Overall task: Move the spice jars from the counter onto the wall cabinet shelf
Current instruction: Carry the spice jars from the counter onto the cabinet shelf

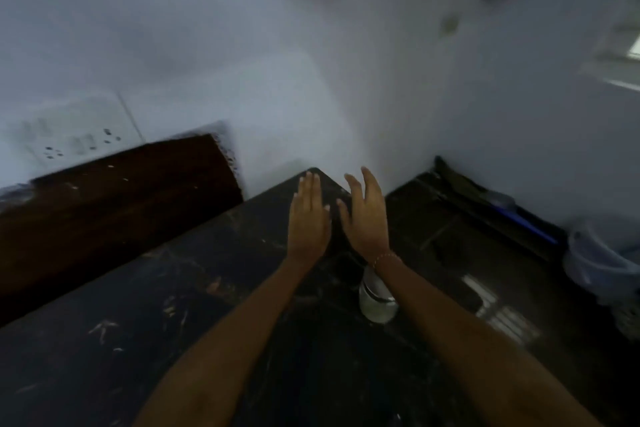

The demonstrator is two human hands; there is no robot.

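Note:
The picture is blurred by motion. My left hand (309,218) and my right hand (367,215) are stretched out side by side over the far corner of the dark counter (173,288), fingers straight, holding nothing. A clear jar-like container (375,298) shows just under my right wrist, which wears a thin bracelet. No spice jar is plainly seen and the wall cabinet shelf is out of view.
A dark brown wooden board (114,204) leans along the pale wall at left, below a white switch plate (69,135). Right of the counter lies dark floor with a blue-handled tool (519,218) and a pale plastic container (602,263) against the wall.

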